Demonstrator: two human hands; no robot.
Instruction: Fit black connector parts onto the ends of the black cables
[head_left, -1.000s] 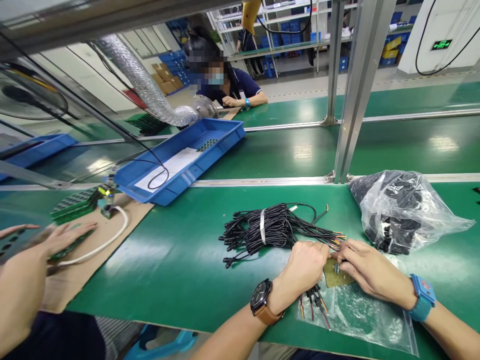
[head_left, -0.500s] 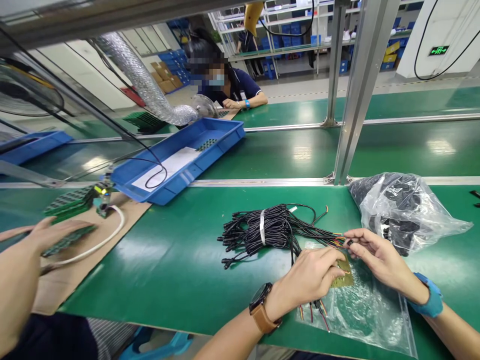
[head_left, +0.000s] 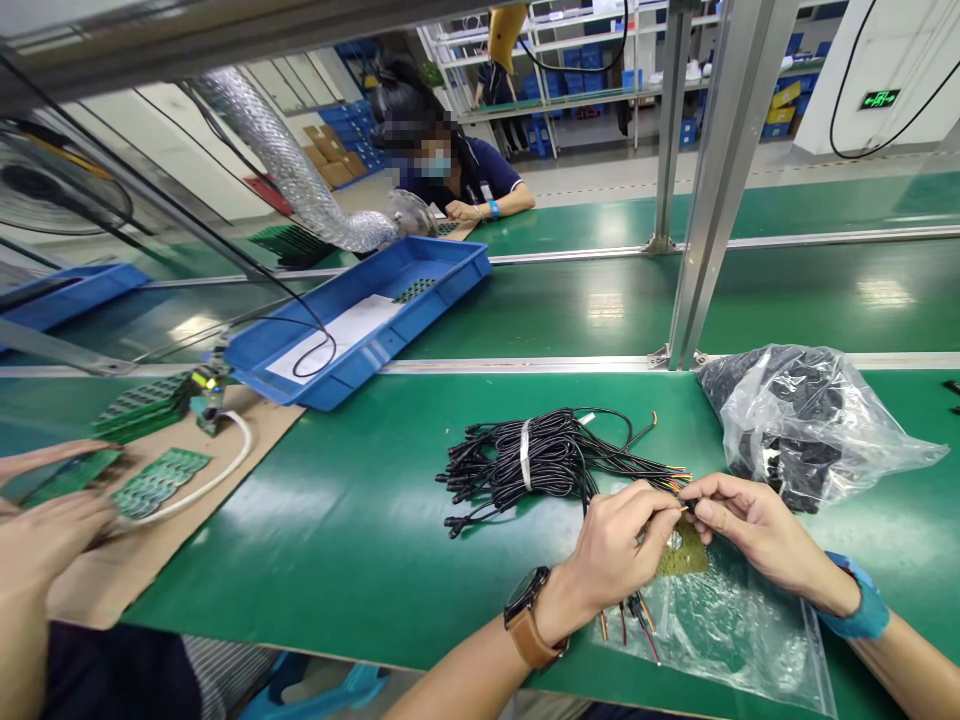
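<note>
My left hand (head_left: 619,535), with a watch on its wrist, pinches a thin cable wire whose orange end pokes out at the fingertips. Facing it, my right hand (head_left: 750,525) grips a small black connector (head_left: 690,506) between thumb and fingers. Wire end and connector meet or nearly touch; which, I cannot tell. Just behind my left hand lies a bundle of black cables (head_left: 536,460), tied with a white band. Beneath both hands are a yellowish piece (head_left: 686,558) and a flat clear plastic bag (head_left: 757,640). More coloured wire ends (head_left: 637,622) stick out below my left hand.
A clear bag of black parts (head_left: 802,420) sits behind my right hand, near a metal post (head_left: 731,180). At left, a co-worker's hands (head_left: 56,530) handle green circuit boards (head_left: 161,480) on cardboard. A blue tray (head_left: 360,365) stands behind; another person sits across the bench.
My right hand has brought the black connector left to the wire end in my left hand. At left, the co-worker's hands have drawn back, with one board now lying on the cardboard.
</note>
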